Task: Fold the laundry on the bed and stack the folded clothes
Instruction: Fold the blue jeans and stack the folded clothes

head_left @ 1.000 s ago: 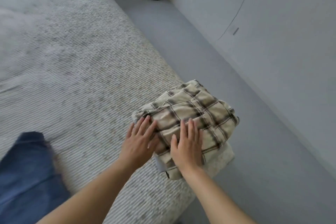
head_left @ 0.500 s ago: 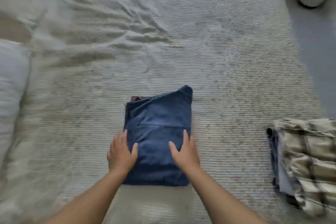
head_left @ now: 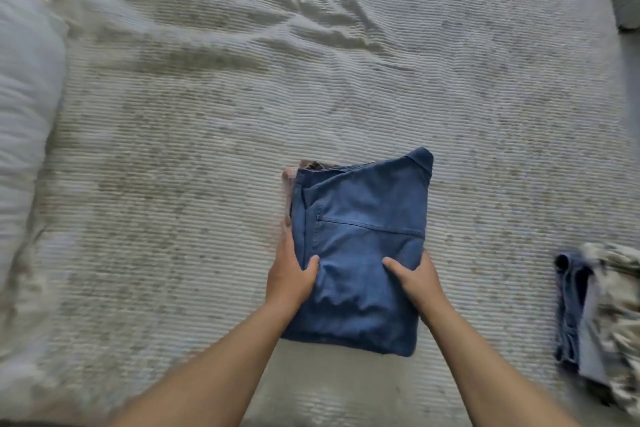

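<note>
The folded blue jeans (head_left: 360, 253) are gripped at both side edges by the left hand (head_left: 289, 274) and right hand (head_left: 419, 282), fingers hidden beneath. The stack (head_left: 602, 319) is cut off at the frame edge.

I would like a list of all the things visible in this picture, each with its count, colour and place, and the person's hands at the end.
folded blue denim garment: one, blue, on the bed in the middle of the view, gripped at both side edges.
stack of folded clothes: one, blurred; a beige plaid piece on top, blue and pale pieces under it, at the right edge of the bed.
ribbed bedcover: one, off-white, wrinkled at the far side, under everything.
white pillow: one, white, at the left edge.
left hand: one, grips the left edge of the denim garment, thumb on top.
right hand: one, grips the right edge of the denim garment, thumb on top.
</note>
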